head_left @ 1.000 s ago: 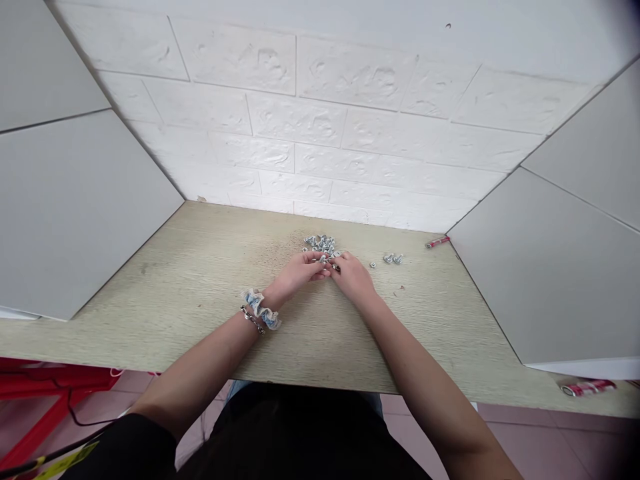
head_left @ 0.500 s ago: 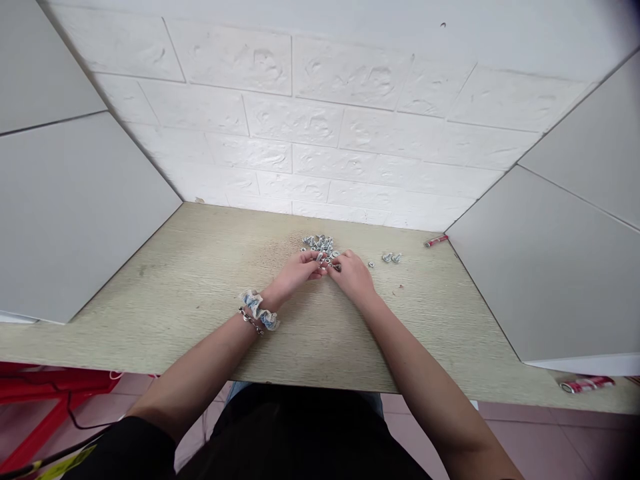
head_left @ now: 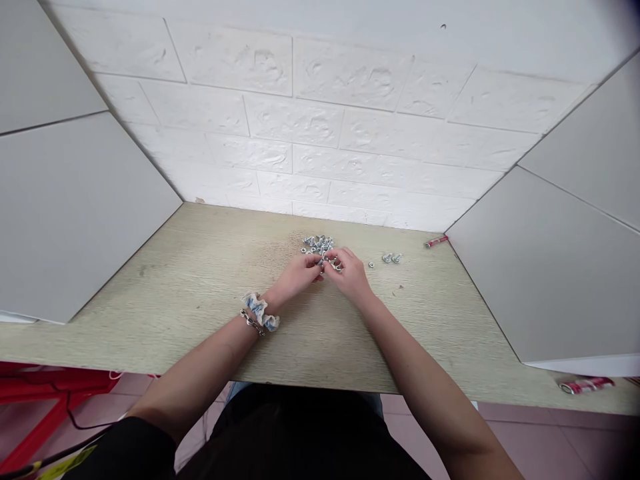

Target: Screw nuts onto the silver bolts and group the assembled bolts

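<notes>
My left hand [head_left: 299,275] pinches a small silver bolt [head_left: 320,263], mostly covered by the fingertips. Against it, the fingertips of my right hand [head_left: 351,275] press together at the bolt's end. Whatever they grip is hidden and too small to name. Just beyond both hands lies a heap of silver bolts and nuts [head_left: 323,245], its near part covered by my fingers. To the right, a loose nut [head_left: 371,265] rests on the table near a pair of bolts [head_left: 392,258].
The wooden table [head_left: 200,267] meets a white brick-patterned wall [head_left: 315,120] behind. Grey panels stand at the left [head_left: 85,220] and right [head_left: 560,267]. One red tube [head_left: 436,241] lies by the right panel, another red tube [head_left: 587,385] at the front right edge.
My right hand has shifted slightly up and left, its fingertips now meeting those of my left hand at the bolt. The bolt stood more visible between the left fingers before.
</notes>
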`<state>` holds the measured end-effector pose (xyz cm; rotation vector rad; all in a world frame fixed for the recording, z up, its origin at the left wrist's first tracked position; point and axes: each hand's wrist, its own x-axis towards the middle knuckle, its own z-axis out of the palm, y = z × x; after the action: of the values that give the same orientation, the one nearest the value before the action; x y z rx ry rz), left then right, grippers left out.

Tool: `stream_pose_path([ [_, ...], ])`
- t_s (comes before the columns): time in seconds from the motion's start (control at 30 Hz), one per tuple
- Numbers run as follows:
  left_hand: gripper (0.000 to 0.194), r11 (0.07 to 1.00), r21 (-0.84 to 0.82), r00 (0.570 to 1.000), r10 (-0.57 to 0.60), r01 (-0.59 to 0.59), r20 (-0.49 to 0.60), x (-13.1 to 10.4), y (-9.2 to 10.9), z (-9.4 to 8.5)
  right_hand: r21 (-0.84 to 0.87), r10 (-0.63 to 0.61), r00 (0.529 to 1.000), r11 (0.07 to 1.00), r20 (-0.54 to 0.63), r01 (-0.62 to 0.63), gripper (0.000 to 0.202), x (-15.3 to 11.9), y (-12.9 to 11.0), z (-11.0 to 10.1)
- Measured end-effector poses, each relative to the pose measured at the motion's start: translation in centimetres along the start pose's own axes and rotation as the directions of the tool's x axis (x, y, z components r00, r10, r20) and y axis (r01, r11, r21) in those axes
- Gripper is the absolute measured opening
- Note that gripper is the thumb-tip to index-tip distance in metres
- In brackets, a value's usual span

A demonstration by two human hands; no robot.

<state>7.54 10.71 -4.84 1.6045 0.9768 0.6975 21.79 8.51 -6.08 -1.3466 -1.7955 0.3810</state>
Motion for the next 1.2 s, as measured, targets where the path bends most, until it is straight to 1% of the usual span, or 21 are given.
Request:
stream_pose_path([
  [0.2, 0.024, 0.981, 0.191, 0.998, 0.044, -0.036, -0.038, -0.5, 0.5, 0.1, -0.003, -0.021, 0.999, 1.000, 0.045, 0.021, 0.020, 0.1, 0.2, -0.3],
  [0.33, 0.023, 0.914, 0.397, 0.988, 0.130, -0.086, -0.086, -0.9, 0.9, 0.1, -0.023, -0.037, 0.994, 0.999, 0.098, 0.040, 0.022, 0.2, 0.4, -0.8],
  [0.43, 0.024, 0.878, 0.464, 0.981, 0.173, -0.113, -0.090, -1.1, 1.0, 0.1, -0.031, -0.064, 0.990, 0.997, 0.125, 0.068, 0.021, 0.3, 0.6, -1.0],
  [0.6, 0.025, 0.865, 0.482, 0.975, 0.203, -0.138, -0.085, -1.1, 0.7, 0.1, -0.064, -0.075, 0.986, 0.994, 0.147, 0.085, 0.018, 0.3, 0.7, -1.3],
  [0.7, 0.025, 0.857, 0.491, 0.972, 0.221, -0.154, -0.083, -1.0, 0.4, 0.1, -0.071, -0.103, 0.982, 0.991, 0.159, 0.115, 0.017, 0.3, 0.5, -1.3],
  [0.77, 0.024, 0.860, 0.478, 0.967, 0.242, -0.177, -0.078, -1.0, 0.3, 0.1, -0.072, -0.115, 0.979, 0.989, 0.167, 0.128, 0.018, 0.2, 0.4, -1.4],
  [0.87, 0.023, 0.871, 0.444, 0.960, 0.269, -0.211, -0.072, -1.0, 0.2, 0.1, -0.077, -0.097, 0.979, 0.991, 0.180, 0.112, 0.019, 0.2, 0.2, -1.4],
  [0.97, 0.022, 0.867, 0.455, 0.963, 0.261, -0.204, -0.065, -1.0, 0.3, 0.1, -0.077, -0.092, 0.978, 0.991, 0.188, 0.107, 0.019, 0.2, 0.0, -1.4],
  [1.1, 0.023, 0.863, 0.466, 0.967, 0.249, -0.196, -0.054, -1.1, 0.5, -0.1, -0.055, -0.124, 0.975, 0.989, 0.186, 0.137, 0.019, 0.2, 0.0, -1.5],
  [1.2, 0.024, 0.885, 0.415, 0.966, 0.253, -0.212, -0.047, -1.1, 0.5, -0.1, -0.071, -0.087, 0.976, 0.992, 0.199, 0.103, 0.016, 0.2, 0.0, -1.6],
])
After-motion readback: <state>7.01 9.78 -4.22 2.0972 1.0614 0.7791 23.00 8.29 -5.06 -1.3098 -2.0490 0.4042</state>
